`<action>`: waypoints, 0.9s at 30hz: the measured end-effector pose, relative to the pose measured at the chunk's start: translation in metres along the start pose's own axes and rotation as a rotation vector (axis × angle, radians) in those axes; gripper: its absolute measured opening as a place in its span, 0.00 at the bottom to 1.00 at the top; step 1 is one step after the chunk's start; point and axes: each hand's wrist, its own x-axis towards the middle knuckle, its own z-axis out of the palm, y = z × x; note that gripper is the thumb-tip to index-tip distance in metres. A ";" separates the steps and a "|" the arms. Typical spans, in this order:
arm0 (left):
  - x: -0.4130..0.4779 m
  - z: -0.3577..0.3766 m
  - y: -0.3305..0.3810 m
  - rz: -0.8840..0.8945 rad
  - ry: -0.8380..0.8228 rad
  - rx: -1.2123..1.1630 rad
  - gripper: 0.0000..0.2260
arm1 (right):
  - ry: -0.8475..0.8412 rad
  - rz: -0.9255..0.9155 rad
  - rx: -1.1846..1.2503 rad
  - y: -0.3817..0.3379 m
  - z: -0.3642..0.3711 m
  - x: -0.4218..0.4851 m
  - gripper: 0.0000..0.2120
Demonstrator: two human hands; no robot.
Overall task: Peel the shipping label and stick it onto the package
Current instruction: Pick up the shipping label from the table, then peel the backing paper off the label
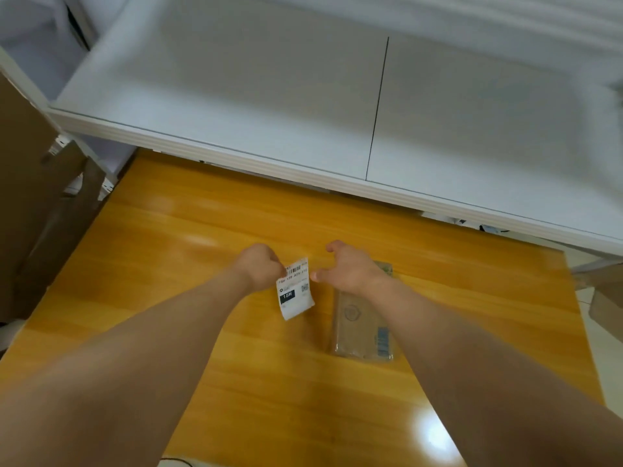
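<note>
Left hand [261, 266]: closed in a pinch on the upper left corner of the shipping label [295, 288], which hangs printed side up just above the tabletop [188, 237]; right hand [350, 269]: fingers spread and empty, at 3 o'clock of the label, hovering over the far end of the package [362, 326]. Label: judged thin, light and limp, prone to curl and self-stick once peeled, best taken at a corner where the backing can be parted. Package: flat brown parcel, lying at 4 o'clock of the label, judged light and fairly stiff, apt to slide on the glossy wood unless held down.
</note>
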 end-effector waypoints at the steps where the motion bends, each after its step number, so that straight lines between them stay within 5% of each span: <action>1: -0.004 -0.006 0.009 0.019 0.016 -0.031 0.06 | 0.010 0.017 0.019 0.000 -0.005 -0.001 0.37; 9: -0.033 -0.049 0.075 0.136 0.091 -0.443 0.08 | 0.133 0.082 0.240 0.000 -0.045 -0.025 0.45; 13: -0.049 -0.064 0.102 0.115 0.128 -0.791 0.09 | 0.136 0.176 0.585 -0.002 -0.063 -0.039 0.51; 21: -0.079 -0.082 0.129 0.147 0.076 -1.128 0.10 | 0.109 0.140 1.088 -0.011 -0.087 -0.068 0.19; 27: -0.096 -0.087 0.135 0.130 0.102 -1.218 0.07 | 0.187 0.048 1.104 -0.019 -0.099 -0.092 0.17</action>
